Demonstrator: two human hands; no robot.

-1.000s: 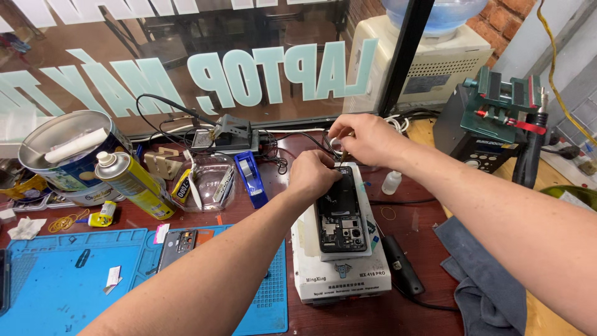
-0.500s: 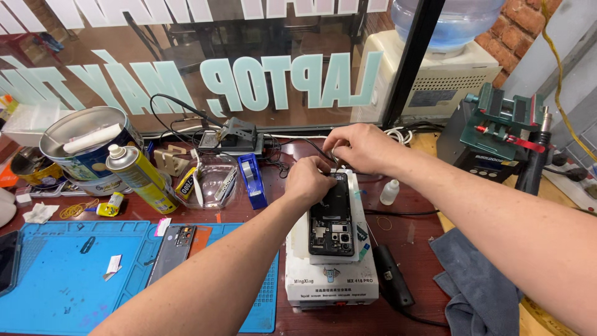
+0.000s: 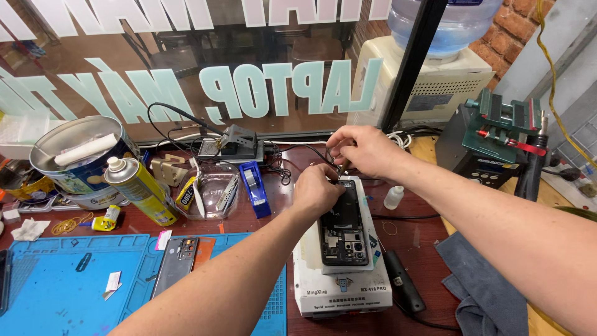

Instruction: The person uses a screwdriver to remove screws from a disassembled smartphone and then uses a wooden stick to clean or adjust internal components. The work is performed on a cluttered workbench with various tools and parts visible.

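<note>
nearest, a blue mat (image 3: 56,292) covers the left of the table, with a phone back cover (image 3: 176,264) lying on its right part. beside it sits a white heating machine (image 3: 342,283), and on top of that lies an opened phone (image 3: 343,230), its insides facing up. a grey cloth (image 3: 476,286) is crumpled at the right edge, and a black handled tool (image 3: 404,280) lies between cloth and machine.

further up, the left hand (image 3: 317,190) rests curled on the top end of the phone, fingers pressed down on it. the right hand (image 3: 364,149) hovers just above and behind — thumb and fingers pinched on a thin tool (image 3: 343,167) whose tip meets the phone's upper edge.

beyond them stand a small white bottle (image 3: 393,197), a blue tape dispenser (image 3: 254,186), a yellow spray can (image 3: 137,190) and a round tin (image 3: 81,155). farthest back — a green vise (image 3: 507,121) and a water dispenser (image 3: 429,74) against the window.
</note>
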